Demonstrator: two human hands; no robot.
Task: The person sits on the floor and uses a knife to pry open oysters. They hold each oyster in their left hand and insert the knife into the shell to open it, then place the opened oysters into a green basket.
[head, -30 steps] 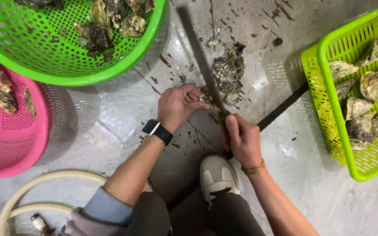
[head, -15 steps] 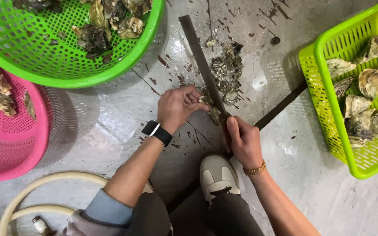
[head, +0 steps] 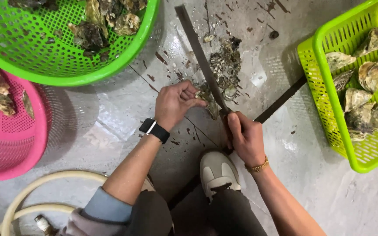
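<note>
Metal blade gripped by right hand; left hand seemingly pinches oyster.

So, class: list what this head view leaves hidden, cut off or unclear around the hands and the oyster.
- Oyster: mostly covered by the left hand fingers and the blade.
- Knife handle: wrapped inside the right hand.
- Blade tip: cut off by the top edge.
- Pink basket: cut off by the left edge.
- Hose: runs off the bottom edge.

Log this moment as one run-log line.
left hand: pins oyster on floor | right hand: grips long blade | baskets: round green, pink, square green
</note>
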